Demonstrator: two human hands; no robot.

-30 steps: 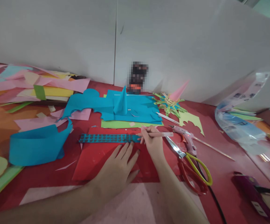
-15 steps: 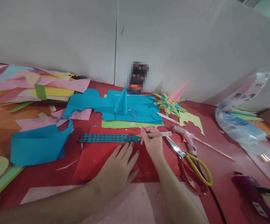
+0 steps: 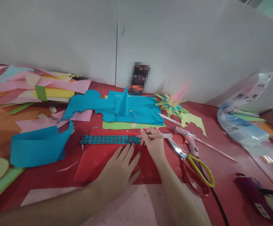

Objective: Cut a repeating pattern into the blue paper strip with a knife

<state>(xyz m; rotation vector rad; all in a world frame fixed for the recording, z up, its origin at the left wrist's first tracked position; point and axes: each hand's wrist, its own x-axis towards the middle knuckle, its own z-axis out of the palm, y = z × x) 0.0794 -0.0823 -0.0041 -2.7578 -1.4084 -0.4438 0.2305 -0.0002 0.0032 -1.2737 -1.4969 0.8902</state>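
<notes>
1 L hand [image 3: 119, 167] splayed palm-dn

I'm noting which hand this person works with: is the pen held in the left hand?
No, the right hand grips the pen, while the left hand lies spread over the red sheet.

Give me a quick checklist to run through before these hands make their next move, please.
1. Pen held in the right hand: ok.
2. Blue patterned strip lying flat: ok.
3. Left hand spread on the red sheet, fingertips by the strip: ok.
4. Strip's right end in view: not ok, the right hand hides it.
5. Scissors apart from the right hand: ok.
6. Glue gun cool: cannot tell.
</notes>
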